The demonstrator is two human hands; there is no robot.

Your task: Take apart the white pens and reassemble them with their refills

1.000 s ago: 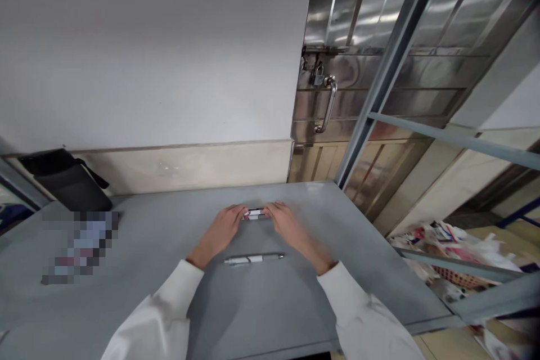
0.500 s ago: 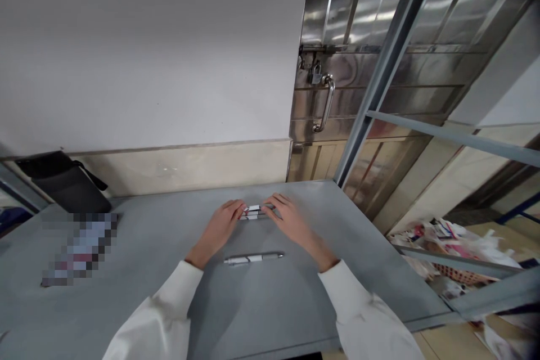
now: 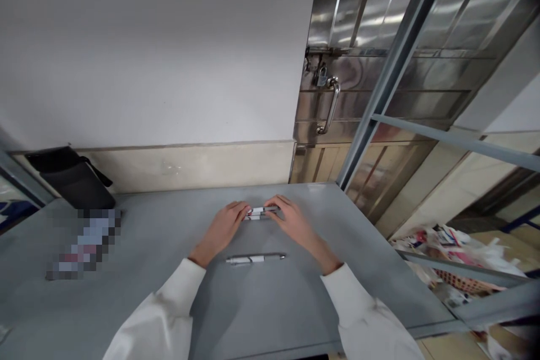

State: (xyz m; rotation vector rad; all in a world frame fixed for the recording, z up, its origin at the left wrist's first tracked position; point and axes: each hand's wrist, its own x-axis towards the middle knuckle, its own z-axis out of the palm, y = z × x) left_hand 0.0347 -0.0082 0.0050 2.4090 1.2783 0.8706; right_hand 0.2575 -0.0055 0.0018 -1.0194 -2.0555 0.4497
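Note:
Toward the back of the grey table, my left hand and my right hand face each other, fingers closed around the two ends of white-and-grey pens. At least two of these pens lie side by side, parallel to the wall; their ends are hidden under my fingers. Closer to me, a single pen with a white barrel and grey ends rests on the tabletop, between my forearms and touched by neither hand.
A black pouch with a strap leans on the wall at the back left, a pixelated item before it. Grey metal posts rise at the right edge. Beyond them, a basket holds plastic bags. A metal door is padlocked.
The view has shifted slightly. Both hands stay at the pens' ends, with the pens sitting a little closer together. The nearer pen lies as before.

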